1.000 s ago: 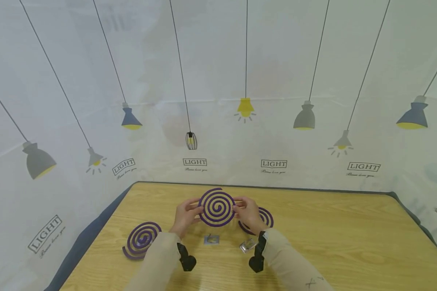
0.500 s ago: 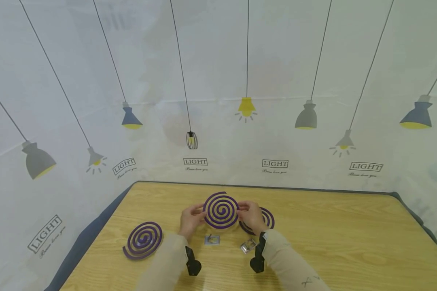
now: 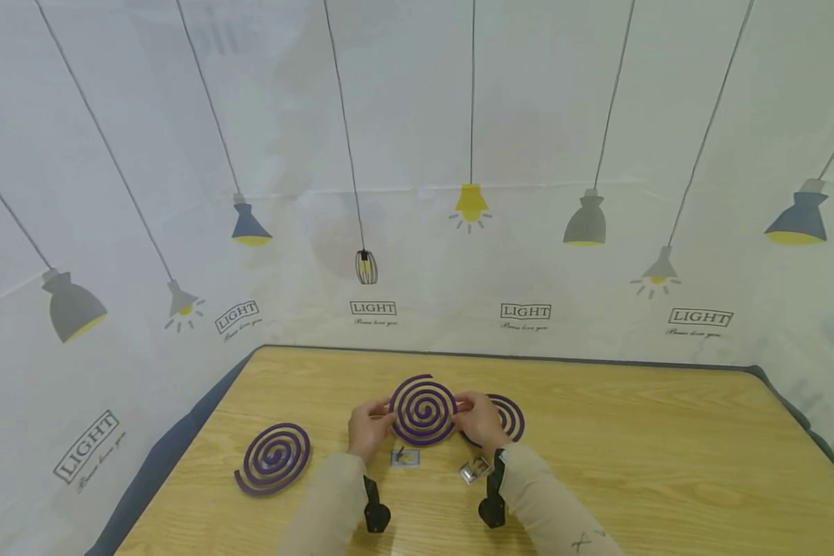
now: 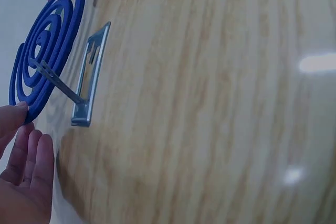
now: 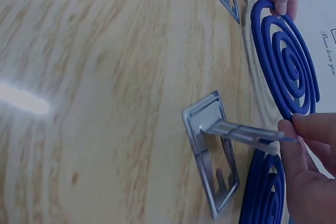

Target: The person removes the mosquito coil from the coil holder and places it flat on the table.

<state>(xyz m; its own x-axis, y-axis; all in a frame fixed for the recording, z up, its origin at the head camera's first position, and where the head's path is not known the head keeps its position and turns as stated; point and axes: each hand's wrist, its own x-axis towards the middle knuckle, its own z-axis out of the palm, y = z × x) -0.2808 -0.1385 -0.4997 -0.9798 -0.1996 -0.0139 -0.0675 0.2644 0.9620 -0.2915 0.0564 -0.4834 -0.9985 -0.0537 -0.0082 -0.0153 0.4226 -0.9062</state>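
Note:
My left hand (image 3: 370, 427) and right hand (image 3: 479, 421) pinch opposite edges of a spiral mosquito coil (image 3: 425, 410). The coil is tilted up, its face toward the head camera, and looks purple there, blue in the wrist views. Below it lies a metal coil stand (image 4: 80, 109) with a raised prong; in the left wrist view this prong overlaps the coil, and I cannot tell whether they touch. A second metal stand (image 5: 205, 116), its prong also up, lies near my right wrist. Another coil (image 5: 247, 198) lies behind my right hand, partly hidden by it.
A third coil (image 3: 274, 457) lies to the left on the wooden table (image 3: 632, 448), with something pale under its middle. Behind the table's far edge stands a white backdrop (image 3: 445, 262) printed with lamps. Each wrist wears a black camera mount (image 3: 375, 510).
Both hands have moved the held coil slightly right, then down and nearer to the stand in front. The grip stays the same. The other coils and stands have not moved.

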